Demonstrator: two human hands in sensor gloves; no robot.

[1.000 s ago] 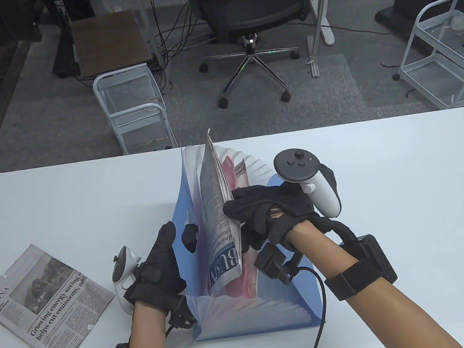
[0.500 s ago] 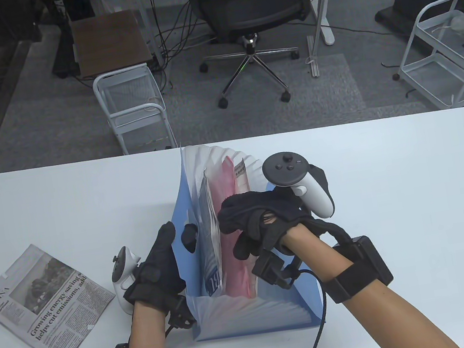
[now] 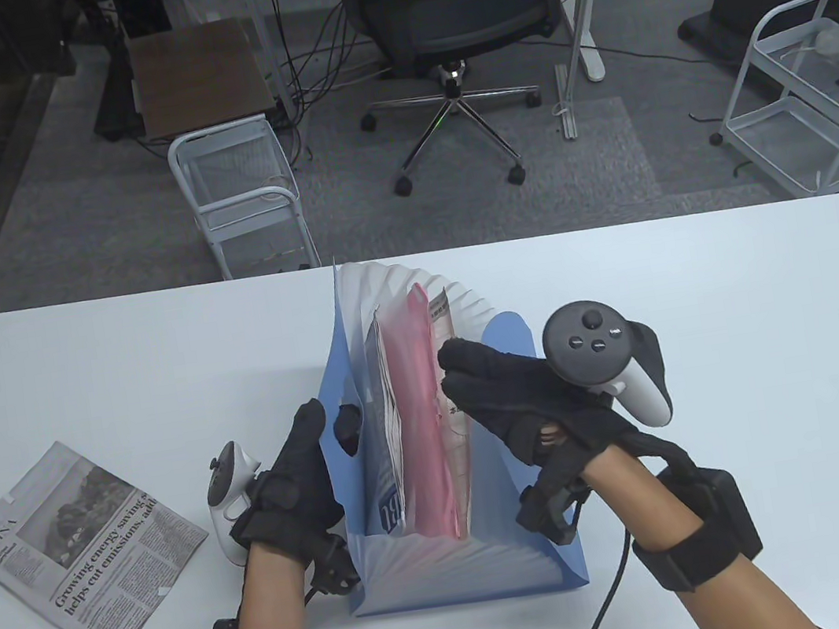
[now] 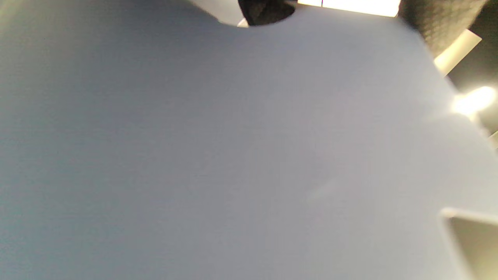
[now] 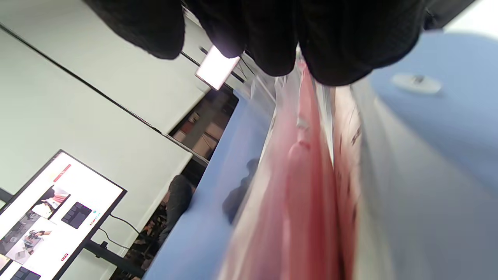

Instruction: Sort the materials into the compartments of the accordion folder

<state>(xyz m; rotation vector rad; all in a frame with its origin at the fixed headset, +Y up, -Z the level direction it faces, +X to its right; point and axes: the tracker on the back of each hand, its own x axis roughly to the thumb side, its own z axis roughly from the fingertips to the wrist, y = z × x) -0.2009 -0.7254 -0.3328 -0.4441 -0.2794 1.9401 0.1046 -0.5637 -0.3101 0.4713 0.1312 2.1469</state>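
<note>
While the blue accordion folder (image 3: 458, 555) stands fanned wide in the middle of the white worktop (image 3: 748, 326), both hands are at its top edges. Left hand (image 3: 299, 481): clamped on the folder's left blue cover, thumb on the inner face, the other fingers on the outer face. The left wrist view is filled by that cover, blurred; only a dark fingertip shows at the top. Right hand (image 3: 517, 402): fingers straight and together, laid against the dividers just right of the filed papers, gripping nothing.

Inside the folder, left to right: a folded newspaper (image 3: 379, 432) with a blue masthead, a pink sheet (image 3: 420, 418) and a printed paper (image 3: 448, 374), all upright in neighbouring pockets near the left cover. Exact pocket count cannot be told. The right wrist view shows the pink sheet edge-on below the gloved fingertips.

A second folded newspaper (image 3: 78, 547) lies flat on the worktop, well left of the folder, untouched.
</note>
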